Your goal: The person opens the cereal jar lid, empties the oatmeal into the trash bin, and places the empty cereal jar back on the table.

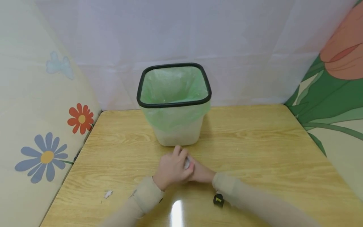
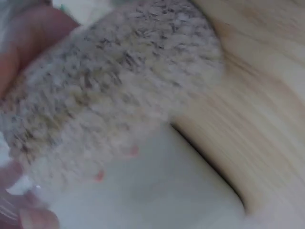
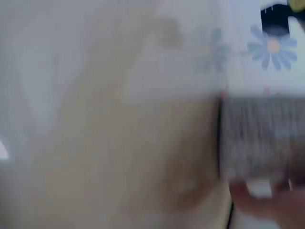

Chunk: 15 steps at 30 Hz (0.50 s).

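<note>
Flecked bundle (image 2: pixel 114 81), its material unclear, is between two hands, just in front of the bin (image 1: pixel 173 105). It looks light and loose-surfaced, likely to shed bits; the ends probably offer the surest hold. The left hand (image 1: pixel 173 165) curls round it; the right hand (image 1: pixel 198 171) is largely hidden, its grip impossible to tell. Scraps (image 1: pixel 108 194) lie on the table (image 1: pixel 255 151).

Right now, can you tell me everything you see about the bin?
The bin stands upright on the wooden table, toward the back. It looks like pale plastic, narrower at the bottom, with a squarish black rim. A thin green bag lines it and hangs outside. Its inside bottom is hidden. The left hand is close in front; I can't tell whether it touches.
</note>
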Motion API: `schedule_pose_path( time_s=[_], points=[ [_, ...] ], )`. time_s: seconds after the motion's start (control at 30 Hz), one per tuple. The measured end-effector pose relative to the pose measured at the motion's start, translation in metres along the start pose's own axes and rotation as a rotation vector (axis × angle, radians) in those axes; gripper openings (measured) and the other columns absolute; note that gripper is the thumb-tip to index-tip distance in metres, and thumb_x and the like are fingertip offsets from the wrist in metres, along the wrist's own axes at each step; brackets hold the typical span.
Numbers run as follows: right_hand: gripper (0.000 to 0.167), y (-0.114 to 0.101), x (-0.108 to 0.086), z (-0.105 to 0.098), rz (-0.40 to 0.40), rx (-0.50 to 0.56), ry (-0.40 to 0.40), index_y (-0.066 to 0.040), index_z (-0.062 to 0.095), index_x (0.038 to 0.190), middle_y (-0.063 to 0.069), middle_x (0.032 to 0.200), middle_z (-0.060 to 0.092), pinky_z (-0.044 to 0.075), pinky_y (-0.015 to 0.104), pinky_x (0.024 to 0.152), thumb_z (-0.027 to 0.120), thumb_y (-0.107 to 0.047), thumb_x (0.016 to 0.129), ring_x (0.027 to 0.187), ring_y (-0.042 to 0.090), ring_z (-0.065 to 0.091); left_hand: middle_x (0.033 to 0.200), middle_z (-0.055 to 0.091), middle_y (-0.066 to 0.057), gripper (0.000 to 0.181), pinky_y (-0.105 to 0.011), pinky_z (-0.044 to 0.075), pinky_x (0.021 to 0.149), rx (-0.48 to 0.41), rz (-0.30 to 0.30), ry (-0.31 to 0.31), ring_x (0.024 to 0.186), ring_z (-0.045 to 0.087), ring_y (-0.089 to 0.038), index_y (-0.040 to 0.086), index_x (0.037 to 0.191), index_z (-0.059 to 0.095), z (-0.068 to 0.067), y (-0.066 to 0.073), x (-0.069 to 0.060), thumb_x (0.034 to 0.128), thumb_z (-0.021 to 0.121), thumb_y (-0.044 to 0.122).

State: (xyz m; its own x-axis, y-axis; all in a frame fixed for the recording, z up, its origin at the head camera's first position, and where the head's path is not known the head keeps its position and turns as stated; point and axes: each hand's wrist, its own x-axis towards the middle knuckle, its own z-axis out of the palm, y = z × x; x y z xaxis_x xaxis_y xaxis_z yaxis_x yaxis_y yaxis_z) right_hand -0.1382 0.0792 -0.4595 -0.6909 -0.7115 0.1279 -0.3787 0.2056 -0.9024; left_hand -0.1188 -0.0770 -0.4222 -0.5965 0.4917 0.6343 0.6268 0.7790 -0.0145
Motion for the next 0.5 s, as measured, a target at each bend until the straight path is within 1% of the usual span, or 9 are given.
schedule_pose_path(
  time_s=[0.07, 0.1, 0.2, 0.27, 0.37, 0.5],
  points=[
    [0.075, 0.003, 0.001, -0.008, 0.034, 0.017, -0.085, 0.010, 0.032, 0.138, 0.023, 0.133, 0.049, 0.040, 0.033, 0.102, 0.076, -0.008, 0.080, 0.120, 0.032, 0.051, 0.082, 0.051, -0.006, 0.031, -0.025, 0.041, 0.040, -0.020, 0.067, -0.033, 0.048, 0.045, -0.011, 0.012, 0.088, 0.062, -0.002, -0.005, 0.001, 0.0801, 0.058, 0.042],
    [0.075, 0.004, 0.002, -0.011, 0.058, 0.047, -0.120, 0.007, 0.034, 0.138, 0.019, 0.132, 0.051, 0.041, 0.031, 0.101, 0.078, -0.009, 0.079, 0.118, 0.028, 0.053, 0.084, 0.052, -0.006, 0.032, -0.025, 0.041, 0.040, -0.034, 0.100, -0.048, 0.049, 0.046, -0.011, 0.012, 0.089, 0.062, -0.003, -0.008, 0.002, 0.0814, 0.056, 0.043],
    [0.073, 0.008, 0.006, -0.018, 0.069, 0.069, -0.201, 0.002, 0.042, 0.134, 0.010, 0.126, 0.056, 0.043, 0.029, 0.098, 0.083, -0.011, 0.075, 0.112, 0.017, 0.055, 0.086, 0.053, -0.004, 0.034, -0.021, 0.038, 0.040, -0.075, 0.195, -0.074, 0.050, 0.045, -0.009, 0.014, 0.091, 0.063, -0.005, -0.015, 0.003, 0.0847, 0.052, 0.046],
    [0.072, 0.009, 0.007, -0.020, 0.053, 0.073, -0.235, 0.003, 0.043, 0.132, 0.008, 0.125, 0.056, 0.042, 0.029, 0.099, 0.084, -0.011, 0.074, 0.112, 0.014, 0.054, 0.086, 0.053, -0.003, 0.035, -0.019, 0.036, 0.041, -0.124, 0.247, -0.093, 0.050, 0.044, -0.008, 0.015, 0.093, 0.063, -0.006, -0.020, 0.004, 0.0863, 0.050, 0.046],
    [0.071, 0.010, 0.009, -0.022, 0.014, 0.070, -0.260, 0.004, 0.044, 0.130, 0.009, 0.123, 0.056, 0.041, 0.030, 0.100, 0.085, -0.009, 0.073, 0.111, 0.013, 0.053, 0.088, 0.053, -0.001, 0.034, -0.017, 0.036, 0.043, -0.191, 0.304, -0.130, 0.052, 0.043, -0.006, 0.016, 0.096, 0.063, -0.005, -0.025, 0.005, 0.0866, 0.052, 0.046],
    [0.065, 0.008, 0.009, -0.026, -0.024, 0.078, -0.287, 0.006, 0.049, 0.125, 0.008, 0.118, 0.058, 0.043, 0.030, 0.097, 0.084, -0.004, 0.071, 0.107, 0.012, 0.055, 0.091, 0.054, 0.000, 0.035, -0.018, 0.038, 0.046, -0.246, 0.338, -0.169, 0.055, 0.045, -0.006, 0.018, 0.101, 0.064, -0.003, -0.027, 0.007, 0.0842, 0.059, 0.048]
  ],
)
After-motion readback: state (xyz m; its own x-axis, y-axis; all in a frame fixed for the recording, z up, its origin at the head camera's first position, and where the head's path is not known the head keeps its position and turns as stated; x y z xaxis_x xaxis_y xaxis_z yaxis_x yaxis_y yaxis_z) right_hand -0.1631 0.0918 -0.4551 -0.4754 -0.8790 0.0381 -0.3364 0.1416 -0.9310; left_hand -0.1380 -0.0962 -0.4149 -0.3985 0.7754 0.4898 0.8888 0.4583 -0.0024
